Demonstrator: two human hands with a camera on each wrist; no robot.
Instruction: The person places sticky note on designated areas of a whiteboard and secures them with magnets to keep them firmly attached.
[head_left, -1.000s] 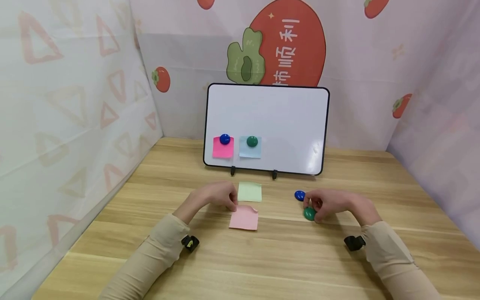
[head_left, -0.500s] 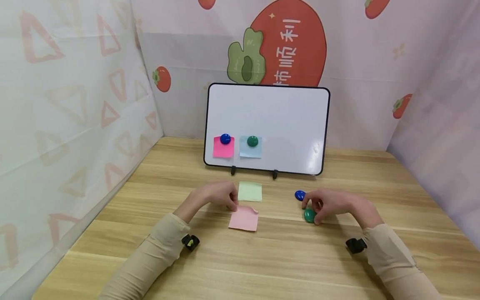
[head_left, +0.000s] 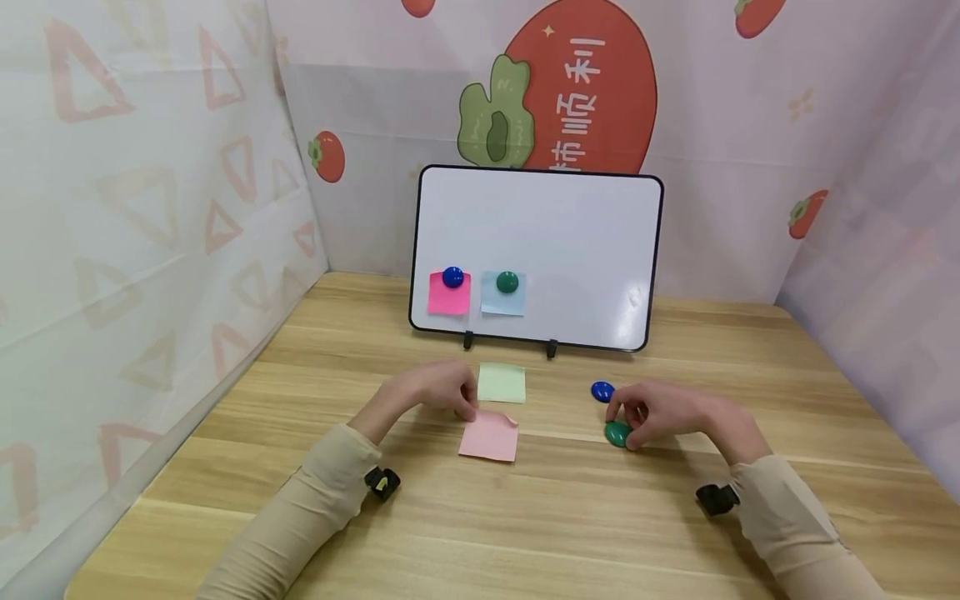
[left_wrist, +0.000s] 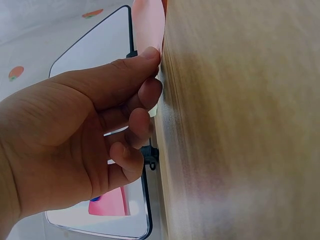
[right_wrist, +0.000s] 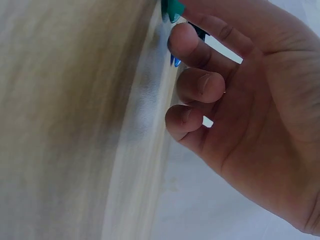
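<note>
My left hand (head_left: 447, 390) pinches the upper left corner of a pale pink sticky note (head_left: 489, 437) between thumb and fingers. In the left wrist view that note (left_wrist: 149, 22) stands out past the thumb tip. Beyond it on the table lies a pale green sticky note (head_left: 502, 383). On the right, my right hand (head_left: 663, 410) holds a round green magnet (head_left: 617, 434) by its edges, low at the tabletop. The same magnet (right_wrist: 175, 10) shows partly at the top of the right wrist view. A blue magnet (head_left: 602, 391) lies just past the right fingertips.
A small whiteboard (head_left: 577, 242) leans on black feet (head_left: 552, 348) at the back of the wooden table (head_left: 540, 533). On it, a blue magnet (head_left: 453, 277) holds a hot pink note (head_left: 448, 302), and a green magnet (head_left: 507, 282) holds a light blue note (head_left: 502, 305). Printed cloth hangs around.
The green magnet has shifted slightly toward me and left, with my right fingers at it. My left hand stays at the pale pink note's corner. The head view has moved a little.
</note>
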